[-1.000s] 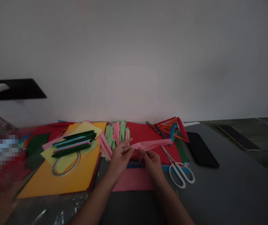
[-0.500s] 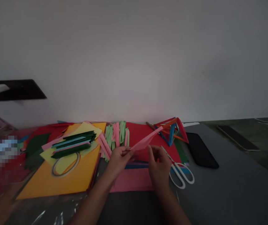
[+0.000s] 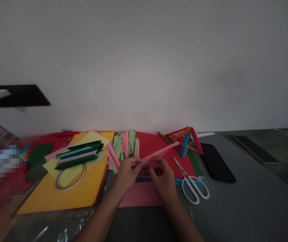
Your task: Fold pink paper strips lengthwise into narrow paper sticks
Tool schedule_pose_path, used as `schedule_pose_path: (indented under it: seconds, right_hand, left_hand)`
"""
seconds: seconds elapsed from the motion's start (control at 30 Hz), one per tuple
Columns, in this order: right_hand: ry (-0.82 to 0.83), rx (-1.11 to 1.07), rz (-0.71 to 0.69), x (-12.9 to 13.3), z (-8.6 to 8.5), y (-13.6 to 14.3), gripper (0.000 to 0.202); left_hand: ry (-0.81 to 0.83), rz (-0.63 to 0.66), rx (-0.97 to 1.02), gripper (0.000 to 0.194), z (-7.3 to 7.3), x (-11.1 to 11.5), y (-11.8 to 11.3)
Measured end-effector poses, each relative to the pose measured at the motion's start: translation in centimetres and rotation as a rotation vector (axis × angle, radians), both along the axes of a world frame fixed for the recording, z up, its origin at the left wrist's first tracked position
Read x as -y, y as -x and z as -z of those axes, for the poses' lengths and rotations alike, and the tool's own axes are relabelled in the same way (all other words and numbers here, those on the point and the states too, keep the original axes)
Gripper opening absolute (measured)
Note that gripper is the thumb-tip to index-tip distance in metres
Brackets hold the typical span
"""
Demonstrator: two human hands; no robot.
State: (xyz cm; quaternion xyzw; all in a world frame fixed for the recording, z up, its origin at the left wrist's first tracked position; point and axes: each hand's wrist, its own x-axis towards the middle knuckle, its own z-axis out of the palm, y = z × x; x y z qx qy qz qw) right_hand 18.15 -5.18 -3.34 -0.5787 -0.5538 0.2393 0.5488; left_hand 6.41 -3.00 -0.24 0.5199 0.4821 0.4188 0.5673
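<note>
A narrow folded strip of pink paper [image 3: 165, 150] slants up to the right above the sheets. Its left end is pinched between the thumb and fingers of my left hand [image 3: 128, 172]. Curled in close below the strip, my right hand [image 3: 164, 178] has its fingertips at the lower edge; its exact hold is partly hidden. Under both hands lie a pink sheet [image 3: 140, 196] and a red sheet [image 3: 147, 141]. White-handled scissors [image 3: 193, 191] rest partly spread to the right of my right hand.
Yellow-orange sheets [image 3: 83, 198] at left bear folded green strips [image 3: 80, 154] and a tape roll [image 3: 57, 183]. Pink and light green strips [image 3: 125, 144] lie mid-back. A folded-paper frame [image 3: 184, 144], a black phone-like slab [image 3: 216, 163] and another dark slab [image 3: 256, 149] are rightward.
My right hand has moved left, closer to my left hand, with its fingers now at the strip. The strip's far end has dipped slightly, and more of the scissors shows.
</note>
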Motion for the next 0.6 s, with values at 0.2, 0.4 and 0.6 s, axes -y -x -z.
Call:
schedule_pose_path:
  seconds: [0.2,0.4,0.6]
  right_hand:
    - [0.109,-0.054,-0.071,-0.28,0.29,-0.10,0.016]
    - [0.119,-0.137,-0.163,-0.29,0.13,-0.13,0.015]
    - [0.109,-0.097,-0.183,-0.35,0.49,-0.12,0.018]
  left_hand:
    - [-0.064,-0.038,-0.094,0.020,-0.19,0.02,-0.14]
    - [-0.060,-0.006,-0.096,0.019,0.11,-0.04,0.02]
    - [-0.060,-0.022,-0.101,0.017,-0.14,-0.05,-0.04]
